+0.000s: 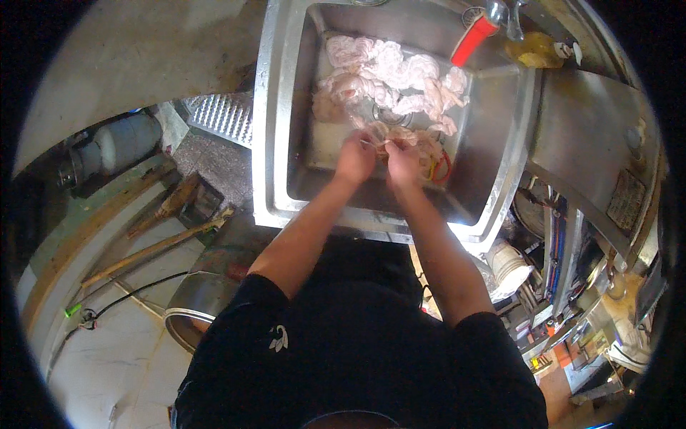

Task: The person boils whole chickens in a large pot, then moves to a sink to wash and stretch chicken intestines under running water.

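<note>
Pale pink, folded pieces of what looks like animal intestine (394, 67) lie across the bottom of a stainless steel sink (278, 134). At the near side of this heap, my left hand (356, 158) pinches a strand of the same pale material. My right hand (402, 161), close beside it, has its fingers closed on the material too. Red and yellow bands or cords (443, 167) lie just right of my right hand. A round drain (394, 115) shows between the pieces, beyond my hands.
A red-handled tap (474, 40) reaches over the sink's far right corner, near a bottle of yellow liquid (536, 50). A gas cylinder (128, 142) lies in view at left. A metal pot (195, 305) stands at my left, and a white bucket (509, 268) at right.
</note>
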A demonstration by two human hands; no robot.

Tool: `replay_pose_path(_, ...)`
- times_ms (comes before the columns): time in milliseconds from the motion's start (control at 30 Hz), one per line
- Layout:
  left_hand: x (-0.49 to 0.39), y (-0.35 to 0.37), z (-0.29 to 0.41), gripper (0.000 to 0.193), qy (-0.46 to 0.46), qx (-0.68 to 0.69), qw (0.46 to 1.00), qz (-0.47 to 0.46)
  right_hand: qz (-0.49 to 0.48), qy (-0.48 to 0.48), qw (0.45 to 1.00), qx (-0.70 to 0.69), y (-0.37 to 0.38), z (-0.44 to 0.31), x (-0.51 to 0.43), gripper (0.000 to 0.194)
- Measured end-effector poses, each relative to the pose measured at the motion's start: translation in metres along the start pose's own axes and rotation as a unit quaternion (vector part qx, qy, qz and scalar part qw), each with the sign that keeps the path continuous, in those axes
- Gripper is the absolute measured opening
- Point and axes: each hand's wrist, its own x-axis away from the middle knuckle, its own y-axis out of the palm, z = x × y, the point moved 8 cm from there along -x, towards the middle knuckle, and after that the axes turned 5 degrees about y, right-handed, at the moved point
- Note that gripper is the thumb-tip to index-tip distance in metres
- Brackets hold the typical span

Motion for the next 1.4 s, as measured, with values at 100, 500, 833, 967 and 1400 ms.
replay_pose_path(100,0.002,0.004,-0.019,0.035,-0.149,0.166,0.975,0.019,-0.028,0.040,0.991,-0.126,0.008,0.002,0.005,0.019)
replay_pose_path(500,0.066,-0.002,0.085,0.032,-0.276,0.380,0.871,-0.145,-0.083,-0.047,0.986,0.139,-0.046,-0.118,0.130,0.030)
replay_pose_path(833,0.058,-0.028,0.078,0.035,-0.286,0.545,0.785,-0.075,-0.160,-0.116,0.980,-0.031,-0.011,-0.138,0.130,0.020)
replay_pose_path(967,0.045,-0.044,0.068,0.042,-0.244,0.574,0.778,-0.076,-0.199,-0.128,0.971,0.026,0.022,-0.127,0.112,0.018)
replay_pose_path(1400,-0.003,-0.064,0.053,0.039,0.018,0.119,0.992,-0.027,-0.249,-0.134,0.951,0.121,0.054,-0.121,0.076,0.017)
